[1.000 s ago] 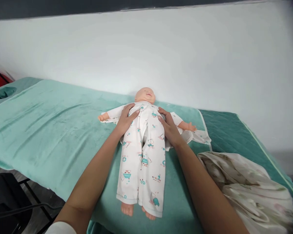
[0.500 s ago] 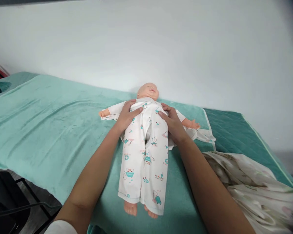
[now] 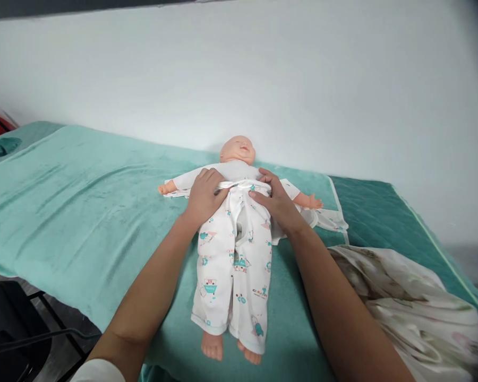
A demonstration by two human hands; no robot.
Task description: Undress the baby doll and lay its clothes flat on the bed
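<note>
A baby doll (image 3: 238, 149) lies on its back with its head by the wall and both arms spread. It has on a plain white top (image 3: 235, 170) and white printed baby trousers (image 3: 247, 276), whose legs end just above its bare feet. My left hand (image 3: 205, 195) is closed on the trousers' waistband at the doll's left-of-view side. On the opposite side my right hand (image 3: 276, 200) pinches the same waistband, thumb over the front. The waistband is bunched across the doll's middle. Under the doll lies another printed white garment (image 3: 331, 218), its sleeve stretched out to the right.
A pale green cover (image 3: 83, 212) spreads over the table, with a darker green quilted piece (image 3: 366, 212) at the right. A crumpled patterned cloth (image 3: 414, 307) lies at front right. Behind rises a white wall (image 3: 239, 69). A black chair (image 3: 14, 323) stands at lower left.
Both hands have drawn the top of the trousers down from the doll's chest toward its middle. The white top beneath is now uncovered, and the waistband is gathered.
</note>
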